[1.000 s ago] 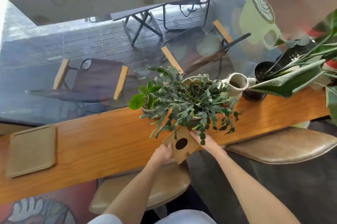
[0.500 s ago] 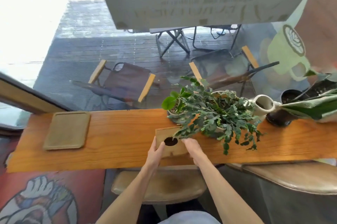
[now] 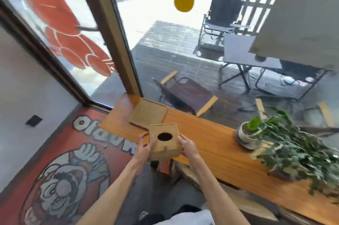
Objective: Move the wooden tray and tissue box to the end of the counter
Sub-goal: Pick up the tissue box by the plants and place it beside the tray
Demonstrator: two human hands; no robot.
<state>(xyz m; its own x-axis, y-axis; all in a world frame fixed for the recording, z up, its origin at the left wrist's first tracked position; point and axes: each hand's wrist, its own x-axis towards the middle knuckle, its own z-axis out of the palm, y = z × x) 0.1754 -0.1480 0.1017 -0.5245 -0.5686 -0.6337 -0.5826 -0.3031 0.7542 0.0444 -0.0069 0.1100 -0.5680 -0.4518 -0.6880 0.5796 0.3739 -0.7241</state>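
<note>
I hold a wooden tissue box (image 3: 163, 140) with an oval hole in its top, lifted above the near edge of the counter (image 3: 216, 149). My left hand (image 3: 144, 147) grips its left side and my right hand (image 3: 187, 147) grips its right side. The flat wooden tray (image 3: 147, 113) lies on the counter just beyond the box, near the counter's left end by the window frame.
A small white potted plant (image 3: 246, 134) and a large trailing green plant (image 3: 297, 151) stand on the counter to the right. A window runs behind the counter, with folding chairs and a table outside. A painted red floor lies at left.
The tissue box has been lifted off the counter from beside the plants and carried left toward the tray. My view has swung left to the counter's end.
</note>
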